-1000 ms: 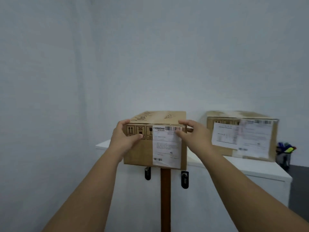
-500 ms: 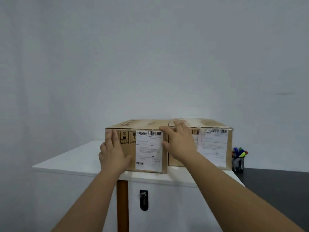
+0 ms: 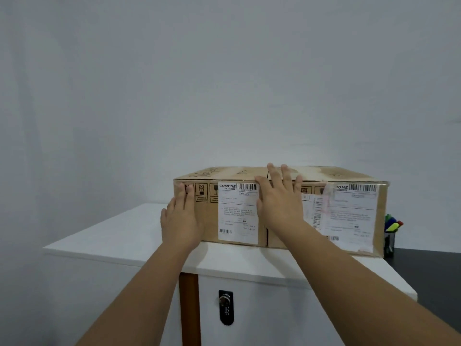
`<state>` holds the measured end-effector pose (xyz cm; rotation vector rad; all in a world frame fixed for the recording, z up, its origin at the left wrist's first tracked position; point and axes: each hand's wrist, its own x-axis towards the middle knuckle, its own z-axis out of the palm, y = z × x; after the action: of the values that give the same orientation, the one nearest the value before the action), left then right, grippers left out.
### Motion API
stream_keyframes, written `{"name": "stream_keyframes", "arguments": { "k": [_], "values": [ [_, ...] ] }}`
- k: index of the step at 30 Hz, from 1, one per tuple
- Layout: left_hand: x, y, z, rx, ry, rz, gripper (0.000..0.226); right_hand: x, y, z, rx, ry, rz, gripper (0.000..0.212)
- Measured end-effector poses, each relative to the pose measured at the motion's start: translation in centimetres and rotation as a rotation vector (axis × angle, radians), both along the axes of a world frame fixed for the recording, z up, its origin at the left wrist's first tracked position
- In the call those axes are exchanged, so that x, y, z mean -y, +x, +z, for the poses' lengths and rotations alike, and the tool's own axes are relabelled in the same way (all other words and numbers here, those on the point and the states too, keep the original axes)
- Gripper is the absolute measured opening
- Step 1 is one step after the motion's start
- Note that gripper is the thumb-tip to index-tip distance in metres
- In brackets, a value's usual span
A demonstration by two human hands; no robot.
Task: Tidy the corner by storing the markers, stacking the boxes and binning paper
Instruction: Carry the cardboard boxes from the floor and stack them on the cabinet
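Two brown cardboard boxes with white shipping labels stand side by side, touching, on the white cabinet top (image 3: 119, 236). The left box (image 3: 212, 218) has my left hand (image 3: 180, 218) flat against its front face, fingers straight. My right hand (image 3: 279, 201) presses flat over the seam between the left box and the right box (image 3: 349, 211), fingertips reaching over the top edge. A dark cup holding several coloured markers (image 3: 390, 231) stands just right of the right box, partly hidden by it.
The white cabinet has a wooden strip (image 3: 189, 308) and a black combination lock (image 3: 225, 307) on its front. A dark surface (image 3: 429, 270) lies to the right. Plain white walls close the corner behind.
The left box was carried in the air in both hands, then set down on the cabinet top against the right box. My hands went from gripping its sides to lying flat on the fronts.
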<state>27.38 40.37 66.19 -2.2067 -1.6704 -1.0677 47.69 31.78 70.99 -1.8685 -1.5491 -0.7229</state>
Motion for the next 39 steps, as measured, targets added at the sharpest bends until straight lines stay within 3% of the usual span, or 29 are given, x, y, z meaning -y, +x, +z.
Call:
{"name": "stream_keyframes", "arguments": {
  "k": [4,7,13,19,24,31,36,39],
  "values": [
    [-0.1,-0.9,0.2,-0.05,-0.025,-0.023,0.089,-0.3,-1.5,-0.4,0.021,-0.008,-0.02,0.066],
    [0.4,-2.7,0.9,-0.043,-0.036,-0.059,0.083,0.0,-4.1,-0.8,0.044,0.026,0.113,0.071],
    [4.2,-11.3,-0.5,0.167,-0.066,-0.027,0.063,0.0,-12.6,-1.6,0.058,-0.027,0.424,0.05],
    [8.5,-26.4,-7.5,0.259,-0.221,0.273,0.049,-1.2,-25.5,-7.4,-0.074,-0.104,0.786,0.03],
    [13.0,-38.1,-14.7,0.346,-0.394,0.535,0.046,-2.7,-36.7,-14.6,-0.135,-0.378,0.973,0.032],
    [16.8,-48.8,-25.0,0.454,-0.616,0.773,0.047,-5.7,-47.6,-28.2,-0.408,-0.944,0.927,0.04],
    [16.5,-54.0,-32.4,0.519,-0.759,0.822,0.05,-5.7,-52.0,-38.8,-0.806,-1.191,0.768,0.039],
    [16.0,-56.4,-36.6,0.578,-0.816,0.814,0.055,-4.7,-55.0,-44.8,-1.062,-1.31,0.627,0.057]
  ]
}}
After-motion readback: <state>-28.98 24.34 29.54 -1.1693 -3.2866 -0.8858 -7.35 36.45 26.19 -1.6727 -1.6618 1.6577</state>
